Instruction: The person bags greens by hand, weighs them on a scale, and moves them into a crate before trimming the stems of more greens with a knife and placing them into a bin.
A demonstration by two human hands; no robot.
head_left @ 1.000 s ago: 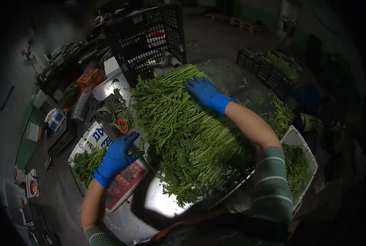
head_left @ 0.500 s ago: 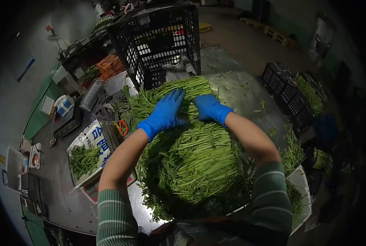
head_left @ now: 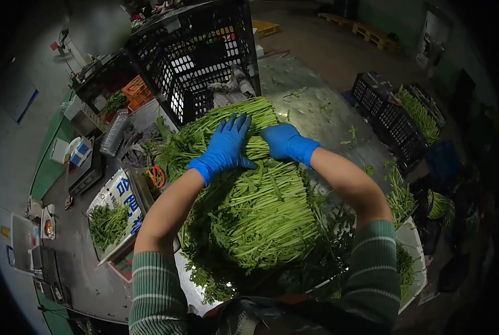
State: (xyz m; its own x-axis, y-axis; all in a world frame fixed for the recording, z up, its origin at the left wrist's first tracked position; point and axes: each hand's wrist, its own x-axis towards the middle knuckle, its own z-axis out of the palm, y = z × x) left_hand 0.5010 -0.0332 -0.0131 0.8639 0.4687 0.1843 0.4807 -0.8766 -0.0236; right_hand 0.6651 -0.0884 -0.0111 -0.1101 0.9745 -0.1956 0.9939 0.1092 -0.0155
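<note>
A large pile of leafy greens [head_left: 266, 215] with long pale stems lies in front of me, leaves mostly to the left and cut stem ends to the right. My left hand [head_left: 227, 144], in a blue glove, rests on the upper bunch with fingers stretched out and thumb spread. At the stem ends of that bunch is my right hand [head_left: 286, 142], also gloved in blue, its fingers curled in against the stems and partly hidden. Right beyond the greens, a black plastic crate [head_left: 191, 61] lies on its side, its opening towards me, with crumpled grey material inside.
A scale [head_left: 86, 167] and a white printed bag [head_left: 115, 195] with loose greens are on the left. Orange crates [head_left: 138, 92] stand farther back. Another black crate [head_left: 386, 120] is at the right, beside more greens. The metal tabletop [head_left: 322, 111] carries scattered leaf scraps.
The view has shifted slightly, so the crate and surroundings appear farther left and higher. Both hands stay on the upper bunch, with little change in their grip.
</note>
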